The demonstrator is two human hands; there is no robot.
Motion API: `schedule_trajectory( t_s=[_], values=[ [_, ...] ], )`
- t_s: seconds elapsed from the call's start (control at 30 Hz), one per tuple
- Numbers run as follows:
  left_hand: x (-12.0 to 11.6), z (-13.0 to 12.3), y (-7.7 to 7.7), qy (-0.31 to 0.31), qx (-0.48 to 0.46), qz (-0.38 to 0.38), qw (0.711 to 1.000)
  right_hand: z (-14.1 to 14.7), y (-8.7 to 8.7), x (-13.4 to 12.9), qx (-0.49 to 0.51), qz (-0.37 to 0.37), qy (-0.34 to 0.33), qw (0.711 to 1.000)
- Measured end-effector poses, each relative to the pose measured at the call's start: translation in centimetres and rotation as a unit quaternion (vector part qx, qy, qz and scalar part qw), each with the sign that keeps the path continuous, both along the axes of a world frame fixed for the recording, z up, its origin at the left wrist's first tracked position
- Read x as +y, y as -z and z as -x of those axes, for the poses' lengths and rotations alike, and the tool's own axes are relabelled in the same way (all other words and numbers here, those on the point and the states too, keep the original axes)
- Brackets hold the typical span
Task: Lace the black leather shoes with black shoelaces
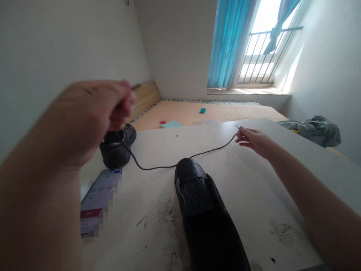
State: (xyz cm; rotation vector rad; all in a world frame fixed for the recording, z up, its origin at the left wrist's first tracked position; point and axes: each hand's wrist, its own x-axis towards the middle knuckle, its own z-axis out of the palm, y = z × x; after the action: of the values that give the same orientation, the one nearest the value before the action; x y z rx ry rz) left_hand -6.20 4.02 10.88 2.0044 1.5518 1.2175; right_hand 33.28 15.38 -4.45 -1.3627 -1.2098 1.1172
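A black shoelace (158,168) runs in a curve over the white table, past the toe of a black leather shoe (197,192). My left hand (98,109) is raised at the left, blurred, its fingers curled round one end of the lace; a dark tip sticks out beyond them. To the right, my right hand (251,140) pinches the other end, with a pale tip showing above the fingers. The shoe lies between my hands, toe pointing away from me, and no lace shows on its front. Another black shoe (116,150) stands behind my left hand.
A phone (100,195) showing a timer lies at the left of the white table (248,195). Past the table is a bed (237,111) with a small teal item (202,110) on it. Grey-green clothing (318,131) lies at the right, and a blue curtain (228,45) hangs by the window.
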Motion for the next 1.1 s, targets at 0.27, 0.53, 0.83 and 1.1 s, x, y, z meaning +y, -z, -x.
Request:
schedule_trajectory(
  t_s=[0.27,0.53,0.83,1.1],
  values=[
    [-2.3,-8.0,4.0,0.227,0.397,0.190,0.869,6.3,-2.3,-4.2,-0.243,-0.100,-0.241,0.934],
    [-1.8,-8.6,5.0,0.243,0.378,0.144,0.881,7.5,-3.6,-6.2,-0.374,-0.166,-0.295,0.863],
    [-2.2,-9.5,5.4,0.267,0.393,0.165,0.864,7.9,-4.7,-7.6,-0.316,0.009,-0.518,0.795],
    [-1.9,-9.9,5.6,0.262,0.390,0.164,0.867,7.8,-4.6,-7.5,-0.273,0.030,-0.531,0.801]
  ],
)
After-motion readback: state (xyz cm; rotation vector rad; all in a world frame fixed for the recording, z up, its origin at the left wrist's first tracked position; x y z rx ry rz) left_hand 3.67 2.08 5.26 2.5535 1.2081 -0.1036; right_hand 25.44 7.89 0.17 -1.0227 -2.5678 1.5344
